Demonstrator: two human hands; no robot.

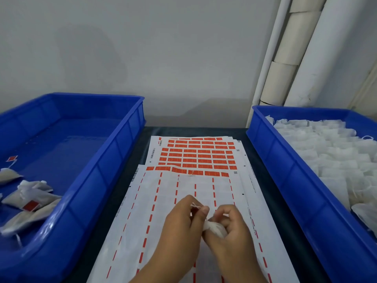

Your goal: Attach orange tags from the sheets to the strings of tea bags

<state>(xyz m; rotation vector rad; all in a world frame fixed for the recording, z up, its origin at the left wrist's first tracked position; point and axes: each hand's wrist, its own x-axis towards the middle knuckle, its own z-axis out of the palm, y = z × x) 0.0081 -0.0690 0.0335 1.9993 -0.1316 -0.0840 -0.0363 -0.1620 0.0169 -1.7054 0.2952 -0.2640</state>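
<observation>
Hands: left hand (181, 223) pinches white string (196, 205); right hand (230, 225) grips tea bag (214, 229), above tag sheet (163, 201) at desk's near edge.
Left bin (114, 160): few tagged tea bags (30, 197).
Right bin (275, 160): heaped untagged bags (330, 152).
Orange tags (197, 156): sheet's far half.

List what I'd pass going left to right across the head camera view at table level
Left blue bin with tagged tea bags → tag sheets with both hands over them → right blue bin of untagged tea bags.
</observation>
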